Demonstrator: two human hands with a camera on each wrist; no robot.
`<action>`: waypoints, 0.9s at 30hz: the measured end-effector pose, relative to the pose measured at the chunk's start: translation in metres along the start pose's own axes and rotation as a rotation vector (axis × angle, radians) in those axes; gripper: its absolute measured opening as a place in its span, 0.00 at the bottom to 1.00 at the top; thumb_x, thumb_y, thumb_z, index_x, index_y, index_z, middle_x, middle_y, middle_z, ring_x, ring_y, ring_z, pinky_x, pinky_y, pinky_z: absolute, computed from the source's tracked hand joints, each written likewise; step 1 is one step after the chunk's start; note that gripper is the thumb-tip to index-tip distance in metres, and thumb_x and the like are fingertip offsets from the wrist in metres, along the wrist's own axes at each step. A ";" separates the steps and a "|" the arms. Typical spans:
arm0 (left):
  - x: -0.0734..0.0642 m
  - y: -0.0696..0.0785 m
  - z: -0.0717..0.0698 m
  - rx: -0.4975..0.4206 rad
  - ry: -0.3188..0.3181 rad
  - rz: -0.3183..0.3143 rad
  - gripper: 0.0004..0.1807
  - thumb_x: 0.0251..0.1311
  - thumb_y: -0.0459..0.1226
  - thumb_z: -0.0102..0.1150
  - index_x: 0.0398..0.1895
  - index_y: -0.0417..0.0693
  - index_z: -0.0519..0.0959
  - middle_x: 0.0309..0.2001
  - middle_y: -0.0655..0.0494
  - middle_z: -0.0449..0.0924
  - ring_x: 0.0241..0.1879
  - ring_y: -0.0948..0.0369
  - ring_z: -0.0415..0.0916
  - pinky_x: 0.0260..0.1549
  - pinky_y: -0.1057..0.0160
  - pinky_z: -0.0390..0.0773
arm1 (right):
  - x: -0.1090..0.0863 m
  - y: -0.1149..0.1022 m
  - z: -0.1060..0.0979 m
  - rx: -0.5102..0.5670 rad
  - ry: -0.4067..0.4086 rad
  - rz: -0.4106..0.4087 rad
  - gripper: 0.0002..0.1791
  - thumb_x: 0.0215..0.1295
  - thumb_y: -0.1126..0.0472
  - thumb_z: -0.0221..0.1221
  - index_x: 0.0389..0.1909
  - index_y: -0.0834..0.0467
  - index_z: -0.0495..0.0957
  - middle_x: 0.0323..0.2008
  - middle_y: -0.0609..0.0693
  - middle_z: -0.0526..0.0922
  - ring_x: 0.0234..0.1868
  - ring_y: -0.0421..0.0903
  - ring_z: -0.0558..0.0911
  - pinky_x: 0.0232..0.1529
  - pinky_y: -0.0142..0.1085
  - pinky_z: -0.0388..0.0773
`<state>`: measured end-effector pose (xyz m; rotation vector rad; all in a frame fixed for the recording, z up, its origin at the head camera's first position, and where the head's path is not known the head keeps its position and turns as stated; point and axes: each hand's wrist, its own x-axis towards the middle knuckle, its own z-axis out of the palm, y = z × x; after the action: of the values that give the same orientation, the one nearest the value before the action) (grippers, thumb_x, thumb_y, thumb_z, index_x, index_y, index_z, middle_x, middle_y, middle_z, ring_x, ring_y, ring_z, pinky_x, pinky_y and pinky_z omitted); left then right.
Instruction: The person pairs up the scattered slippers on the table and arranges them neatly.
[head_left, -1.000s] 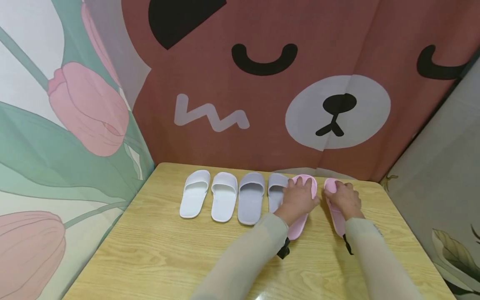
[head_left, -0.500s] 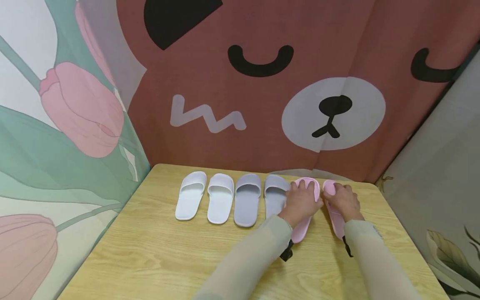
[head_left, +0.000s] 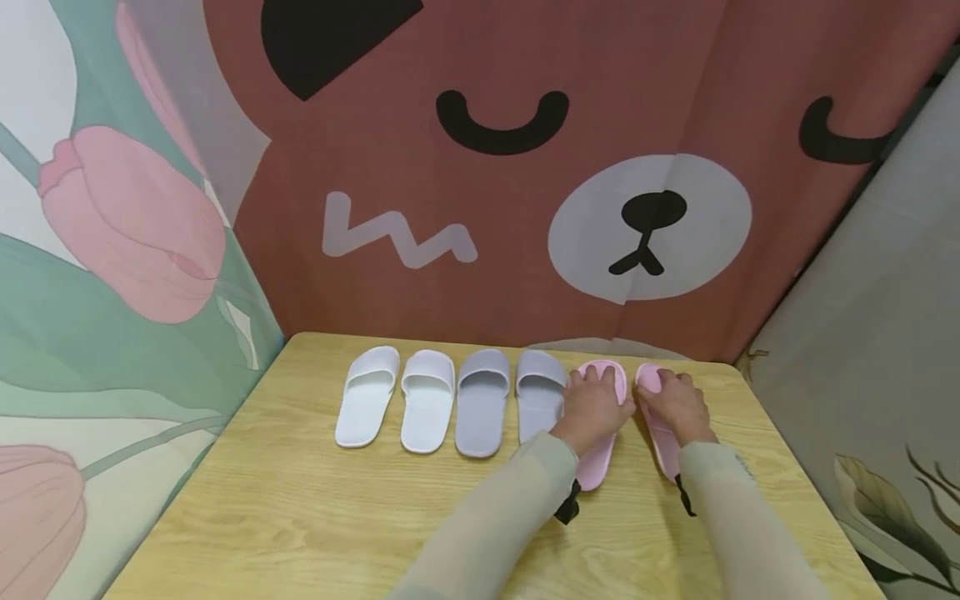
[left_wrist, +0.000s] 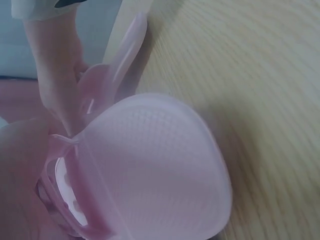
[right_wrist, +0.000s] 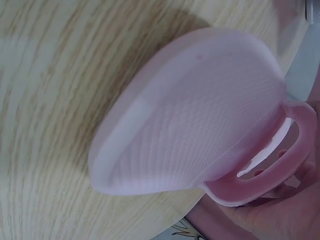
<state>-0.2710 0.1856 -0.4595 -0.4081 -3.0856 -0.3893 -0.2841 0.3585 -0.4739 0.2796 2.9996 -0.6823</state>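
Two pink slippers lie side by side at the right of the table, toes toward the back wall. My left hand (head_left: 596,408) grips the left pink slipper (head_left: 597,467) over its strap, fingers spread across the toe end and thumb along the right side. With my right hand (head_left: 678,407) I hold the right pink slipper (head_left: 663,446) by its strap. In the left wrist view the slipper's heel end (left_wrist: 160,170) shows close above the wood. The right wrist view shows my fingers around the strap (right_wrist: 265,180). The hands cover most of both straps.
Left of my hands stand two grey slippers (head_left: 482,417) and two white slippers (head_left: 427,412) in a row on the wooden table (head_left: 300,517). A reddish-brown bear-print curtain (head_left: 375,300) hangs behind the back edge. Printed cloths flank both sides.
The head view has shifted, so the scene sits further left in it. My left hand and its pink slipper have moved slightly right, away from the grey slippers. Both hands keep their holds.
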 end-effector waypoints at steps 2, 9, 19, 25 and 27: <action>0.000 0.001 0.002 -0.015 -0.001 0.000 0.35 0.66 0.65 0.50 0.73 0.64 0.66 0.62 0.57 0.70 0.60 0.53 0.66 0.54 0.54 0.74 | 0.001 0.002 0.001 -0.001 -0.004 0.002 0.47 0.71 0.36 0.49 0.76 0.67 0.53 0.68 0.79 0.55 0.63 0.81 0.61 0.58 0.71 0.64; 0.002 0.000 0.007 -0.048 -0.004 -0.009 0.38 0.64 0.66 0.51 0.74 0.64 0.65 0.63 0.55 0.71 0.61 0.54 0.67 0.54 0.55 0.75 | 0.004 0.005 0.002 -0.002 -0.012 -0.010 0.48 0.71 0.34 0.47 0.77 0.66 0.53 0.69 0.78 0.55 0.63 0.81 0.61 0.59 0.71 0.64; 0.007 -0.001 0.007 -0.054 -0.009 -0.007 0.39 0.64 0.67 0.51 0.74 0.62 0.66 0.62 0.52 0.71 0.61 0.52 0.67 0.53 0.54 0.76 | 0.007 0.005 0.001 -0.006 -0.008 -0.028 0.46 0.72 0.35 0.47 0.77 0.67 0.54 0.69 0.78 0.56 0.64 0.81 0.62 0.60 0.70 0.64; 0.014 0.007 0.014 -0.028 -0.027 0.000 0.38 0.65 0.67 0.46 0.75 0.63 0.64 0.63 0.52 0.71 0.63 0.51 0.66 0.50 0.51 0.77 | 0.006 0.009 0.003 -0.016 -0.019 -0.004 0.49 0.70 0.33 0.48 0.77 0.66 0.54 0.69 0.78 0.55 0.64 0.81 0.61 0.60 0.70 0.65; 0.016 0.010 0.014 -0.014 -0.040 0.005 0.38 0.66 0.67 0.43 0.76 0.63 0.63 0.64 0.52 0.71 0.63 0.51 0.66 0.49 0.50 0.77 | 0.006 0.011 0.002 -0.018 -0.017 0.000 0.49 0.70 0.33 0.48 0.77 0.66 0.54 0.69 0.78 0.55 0.65 0.80 0.61 0.60 0.70 0.64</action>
<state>-0.2838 0.2026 -0.4696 -0.4284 -3.1216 -0.4084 -0.2882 0.3683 -0.4814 0.2715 2.9877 -0.6534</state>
